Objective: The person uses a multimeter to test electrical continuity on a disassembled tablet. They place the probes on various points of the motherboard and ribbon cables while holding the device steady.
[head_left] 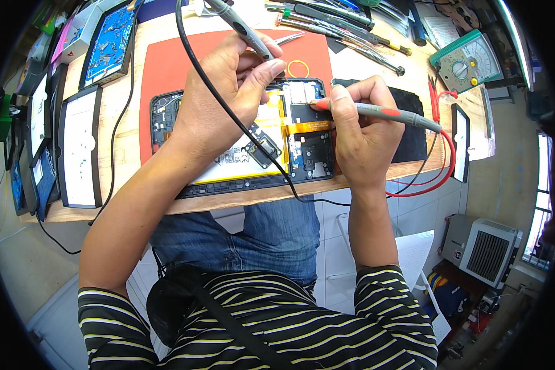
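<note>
An opened tablet [188, 187] lies in front of me, its battery, orange ribbon cable [309, 127] and circuit board exposed. My left hand [223, 102] is closed around a grey test probe [243, 29] above the tablet's upper part. That probe's tip is hidden behind my fingers. In my right hand [367, 129] is a red-and-grey test probe [393, 115], held like a pen. Its red end reaches the board near the tablet's upper right, though I cannot tell whether the tip touches. A loose square module [263, 152] with a black frame rests over the battery.
Under the tablet is an orange mat [166, 65] with a yellow rubber band [298, 66]. An analog multimeter [467, 65] stands at the right, with screwdrivers [351, 37] behind the mat. A black cable [206, 80] crosses over my left hand. Boxes [80, 151] line the left.
</note>
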### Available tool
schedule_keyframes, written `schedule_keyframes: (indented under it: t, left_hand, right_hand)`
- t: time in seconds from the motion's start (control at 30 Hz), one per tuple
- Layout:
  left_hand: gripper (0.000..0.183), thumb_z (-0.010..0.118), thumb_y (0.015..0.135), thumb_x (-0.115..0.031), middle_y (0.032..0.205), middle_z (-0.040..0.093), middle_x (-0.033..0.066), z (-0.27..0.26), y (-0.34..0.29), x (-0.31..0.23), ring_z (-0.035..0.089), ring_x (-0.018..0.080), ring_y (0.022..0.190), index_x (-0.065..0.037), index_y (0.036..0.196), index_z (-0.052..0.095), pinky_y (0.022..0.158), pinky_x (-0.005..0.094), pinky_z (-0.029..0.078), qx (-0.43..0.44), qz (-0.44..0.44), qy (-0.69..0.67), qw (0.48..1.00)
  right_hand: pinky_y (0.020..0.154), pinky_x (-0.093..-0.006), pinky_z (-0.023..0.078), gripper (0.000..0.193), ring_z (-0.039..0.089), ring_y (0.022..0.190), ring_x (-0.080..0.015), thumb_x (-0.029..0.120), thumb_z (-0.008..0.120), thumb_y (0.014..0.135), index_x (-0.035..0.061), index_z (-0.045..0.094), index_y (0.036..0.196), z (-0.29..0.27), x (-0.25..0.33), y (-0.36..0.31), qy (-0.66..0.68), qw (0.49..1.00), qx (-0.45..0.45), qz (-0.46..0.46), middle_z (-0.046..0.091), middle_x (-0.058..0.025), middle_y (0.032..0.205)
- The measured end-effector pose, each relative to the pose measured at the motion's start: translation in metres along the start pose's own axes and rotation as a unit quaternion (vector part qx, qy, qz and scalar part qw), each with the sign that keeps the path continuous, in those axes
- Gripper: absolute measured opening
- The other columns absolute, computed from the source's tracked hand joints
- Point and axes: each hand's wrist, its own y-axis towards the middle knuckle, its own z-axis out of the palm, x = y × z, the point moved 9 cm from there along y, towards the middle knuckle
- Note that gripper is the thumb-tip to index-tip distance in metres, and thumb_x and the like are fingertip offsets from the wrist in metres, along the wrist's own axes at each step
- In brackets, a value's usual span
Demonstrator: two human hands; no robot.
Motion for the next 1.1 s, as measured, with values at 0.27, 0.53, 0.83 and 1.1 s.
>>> schedule_keyframes:
  t: [0.27,0.53,0.83,1.1]
  left_hand:
    - [0.015,0.061,0.096,-0.009,0.087,0.067,0.0076,0.0,-0.001,0.001,0.061,0.0077,0.074,-0.001,0.108,0.057,0.064,0.0236,0.051,0.009,-0.002,-0.002,1.0]
    - [0.013,0.06,0.096,-0.006,0.084,0.067,0.0062,0.0,-0.001,0.001,0.059,0.007,0.071,-0.001,0.107,0.057,0.064,0.0233,0.05,0.007,-0.003,-0.008,1.0]
    - [0.012,0.06,0.096,-0.006,0.085,0.067,0.0067,0.0,-0.001,0.0,0.059,0.0068,0.071,-0.001,0.107,0.058,0.063,0.0229,0.05,0.005,0.003,-0.009,1.0]
    - [0.013,0.061,0.095,-0.006,0.083,0.067,0.007,0.0,-0.001,-0.002,0.058,0.0069,0.067,0.0,0.106,0.058,0.062,0.0222,0.049,-0.002,0.009,-0.011,1.0]
  right_hand:
    - [0.053,-0.0215,0.05,0.017,0.065,0.064,-0.0092,0.007,0.063,0.093,-0.0017,0.054,0.082,-0.018,0.007,0.003,0.112,0.992,-0.051,-0.003,0.065,-0.0079,0.071]
    - [0.06,-0.0227,0.052,0.016,0.067,0.071,-0.0112,0.006,0.062,0.094,-0.0016,0.055,0.083,-0.023,0.005,0.009,0.082,0.997,-0.005,0.008,0.066,-0.008,0.075]
    - [0.069,-0.0249,0.052,0.017,0.068,0.078,-0.0133,0.008,0.063,0.094,-0.0015,0.055,0.084,-0.019,-0.001,0.012,0.105,0.994,0.01,0.0,0.068,-0.0106,0.078]
    - [0.061,-0.0237,0.056,0.017,0.07,0.073,-0.0136,0.008,0.062,0.094,-0.0024,0.056,0.082,-0.018,-0.004,0.011,0.075,0.997,0.0,0.002,0.068,-0.0116,0.076]
